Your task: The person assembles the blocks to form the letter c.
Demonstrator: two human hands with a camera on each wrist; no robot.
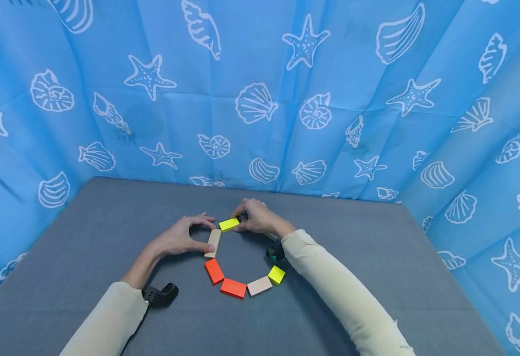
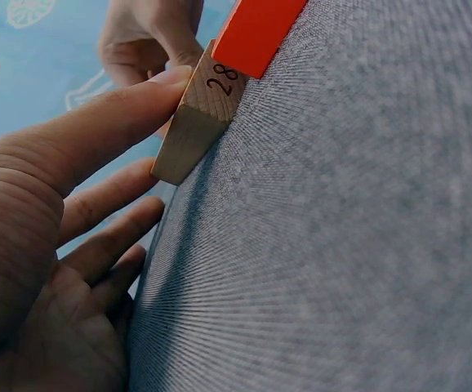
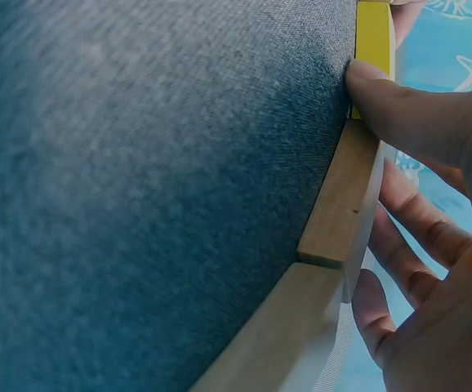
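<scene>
Coloured and plain wooden blocks form a ring on the table. My left hand (image 1: 181, 237) holds a plain wooden block (image 1: 213, 241) on the ring's left side, thumb at the near end and a fingertip by the far end. That wooden block (image 2: 207, 106) bears "28" in the left wrist view. At the far side my right hand (image 1: 257, 217) pinches a yellow block (image 1: 229, 224) between thumb and finger. In the right wrist view, a plain block (image 3: 338, 200) adjoins the yellow block (image 3: 372, 41), with another plain block (image 3: 273, 335) after it. My right hand and forearm mostly hide these in the head view.
Along the near side lie two red blocks, left (image 1: 214, 271) and right (image 1: 233, 288), a plain block (image 1: 259, 286) and a short yellow block (image 1: 276, 275). Grey cloth (image 1: 353, 247) covers the table. A blue shell-patterned curtain (image 1: 260, 138) hangs behind it.
</scene>
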